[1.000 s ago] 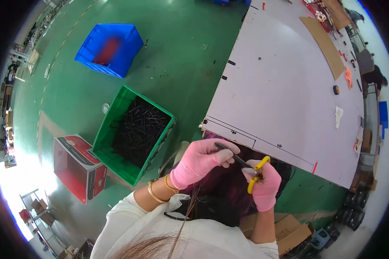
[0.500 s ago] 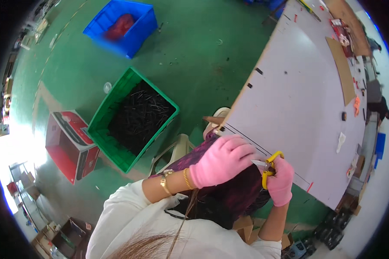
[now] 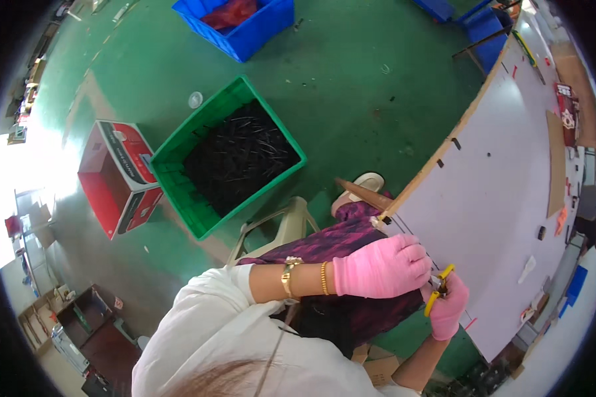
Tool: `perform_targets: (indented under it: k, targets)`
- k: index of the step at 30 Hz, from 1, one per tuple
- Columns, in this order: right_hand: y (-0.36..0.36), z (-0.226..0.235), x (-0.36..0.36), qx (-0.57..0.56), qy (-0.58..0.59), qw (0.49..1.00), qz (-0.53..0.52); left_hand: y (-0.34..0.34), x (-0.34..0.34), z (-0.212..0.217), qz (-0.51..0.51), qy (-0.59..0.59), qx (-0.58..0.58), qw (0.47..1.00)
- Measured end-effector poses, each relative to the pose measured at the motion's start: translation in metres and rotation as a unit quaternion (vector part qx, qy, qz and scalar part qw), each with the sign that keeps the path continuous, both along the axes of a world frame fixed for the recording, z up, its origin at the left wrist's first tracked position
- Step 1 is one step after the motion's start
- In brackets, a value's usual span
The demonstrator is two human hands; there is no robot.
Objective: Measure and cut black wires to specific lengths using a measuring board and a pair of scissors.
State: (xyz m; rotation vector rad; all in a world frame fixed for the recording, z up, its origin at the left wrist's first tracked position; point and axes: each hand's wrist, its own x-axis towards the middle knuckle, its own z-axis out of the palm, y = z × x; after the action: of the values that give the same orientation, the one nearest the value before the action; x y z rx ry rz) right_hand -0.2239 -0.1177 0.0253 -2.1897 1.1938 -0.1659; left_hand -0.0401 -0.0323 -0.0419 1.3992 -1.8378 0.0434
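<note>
My left hand [image 3: 385, 268], in a pink knit glove, is closed above my lap by the near table edge; what its curled fingers hold, if anything, is hidden. My right hand [image 3: 449, 308], gloved the same, grips a pair of scissors [image 3: 447, 272] with yellow handles. The silver blades point at the left hand's fingertips and are partly hidden by them. Thin dark lines or strips [image 3: 398, 223] lie on the white table [image 3: 496, 218] just beyond my left hand. A small red mark or piece [image 3: 471, 323] is near the table edge by my right hand.
On the floor at left stands a green crate [image 3: 179, 204] of thin black pieces. A red and white carton [image 3: 134, 159] sits beside it, and a blue bin [image 3: 261, 33] with a red bag lies beyond. Cardboard [image 3: 556, 165] and small items are along the table's far side.
The view has shifted, so crate and table appear moved. My hands have come closer together, and the scissor blades now reach the left hand's fingertips. The right hand still grips the scissors.
</note>
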Motion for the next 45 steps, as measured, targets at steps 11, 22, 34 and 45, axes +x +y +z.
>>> perform_targets:
  k: [11, 22, 34, 45]
  targets:
    - [-0.005, -0.002, -0.003, 0.021, 0.014, 0.999, 0.021, 0.0, 0.002, -0.007, 0.0, 0.042, 0.013, 0.999]
    - [-0.006, -0.002, -0.006, 0.066, -0.039, 0.997, -0.02, -0.008, 0.009, 0.009, -0.051, -0.025, -0.003, 0.998]
    - [-0.013, 0.003, 0.0, 0.06, 0.014, 0.998, 0.015, -0.002, 0.0, -0.005, -0.022, 0.084, 0.068, 0.994]
    - [-0.01, 0.004, 0.003, 0.079, 0.027, 0.997, 0.001, 0.002, -0.003, -0.01, -0.014, 0.09, 0.063, 0.994]
